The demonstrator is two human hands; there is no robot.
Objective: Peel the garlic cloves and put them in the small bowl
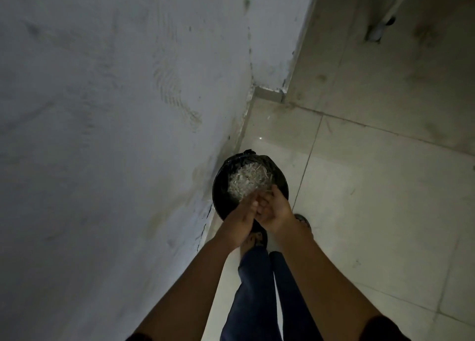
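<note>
1. The left hand [241,215], fingers straight, presses flat against the right hand [275,212] above the bin [220,186]
2. The right hand curls its fingers; pinching anything, cannot tell
3. Pale garlic skins [246,179] lie heaped in the bin

bin [280,181] on floor [372,186] beside wall [102,109], both hands above it

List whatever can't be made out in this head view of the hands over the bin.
Head view: whether the left hand or right hand holds anything; overlapping fingers hide the palms.
Too small and dim to identify: pale scraps in the bin.
Covered by both hands: the bin's near rim.
Not in frame: small bowl, cloves.
</note>
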